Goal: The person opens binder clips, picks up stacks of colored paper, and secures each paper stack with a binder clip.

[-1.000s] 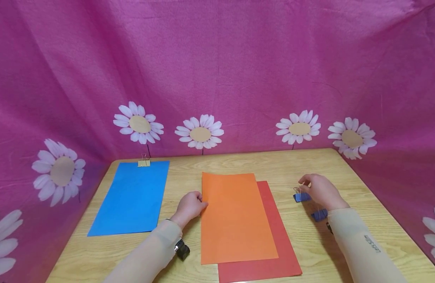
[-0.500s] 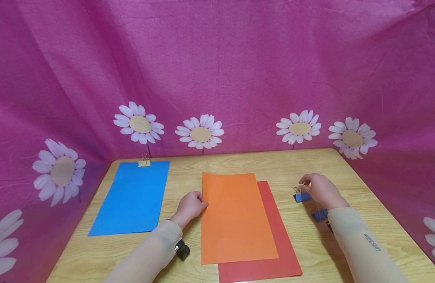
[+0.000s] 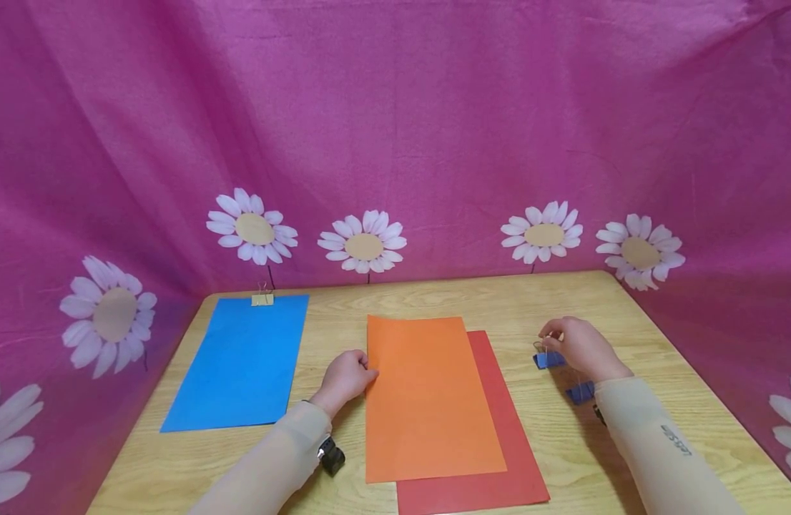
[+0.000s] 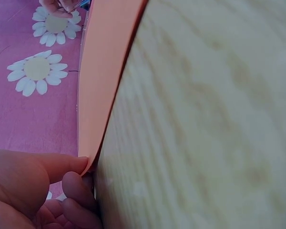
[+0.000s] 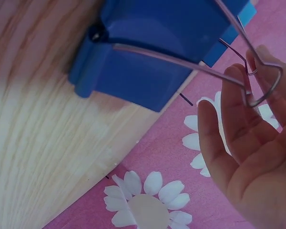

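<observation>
The left hand pinches the left edge of an orange sheet between thumb and fingers; in the left wrist view the thumb lies on the orange sheet, its edge slightly raised. Beneath it, a red sheet sticks out to the right and front. At the right, the right hand has thumb and finger on the wire handle of the farther blue clip, which stands on the table. A second blue clip sits nearer, under the wrist; this clip looms large in the right wrist view.
A blue sheet lies at the left of the wooden table, with a yellowish clip on its far edge. A pink cloth with white flowers hangs behind and beside the table.
</observation>
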Tool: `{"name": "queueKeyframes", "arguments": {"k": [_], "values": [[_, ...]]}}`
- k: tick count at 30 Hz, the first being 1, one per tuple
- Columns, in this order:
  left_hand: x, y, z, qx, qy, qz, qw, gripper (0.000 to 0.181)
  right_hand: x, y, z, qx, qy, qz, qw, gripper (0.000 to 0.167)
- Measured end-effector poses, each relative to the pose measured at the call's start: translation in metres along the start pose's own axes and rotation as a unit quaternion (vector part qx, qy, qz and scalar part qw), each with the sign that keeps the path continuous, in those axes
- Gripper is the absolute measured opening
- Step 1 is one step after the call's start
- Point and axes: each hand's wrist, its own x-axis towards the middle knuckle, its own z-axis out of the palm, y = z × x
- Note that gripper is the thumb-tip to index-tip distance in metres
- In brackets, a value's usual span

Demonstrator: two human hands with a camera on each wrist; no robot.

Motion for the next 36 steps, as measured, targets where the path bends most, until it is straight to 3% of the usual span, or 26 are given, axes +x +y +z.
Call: {"name": "queueKeyframes", "arguments": {"k": [26, 36], "values": [[0.002, 0.000, 0.000, 0.005, -0.004, -0.010, 0.9999, 0.031, -0.004, 0.002, 0.002, -0.001, 0.034, -0.031, 0.9990, 0.005], [0.002, 0.000, -0.001, -0.003, -0.004, -0.013, 0.9999, 0.032, -0.009, -0.004, 0.002, -0.021, 0.063, -0.064, 0.9958, 0.006]]}}
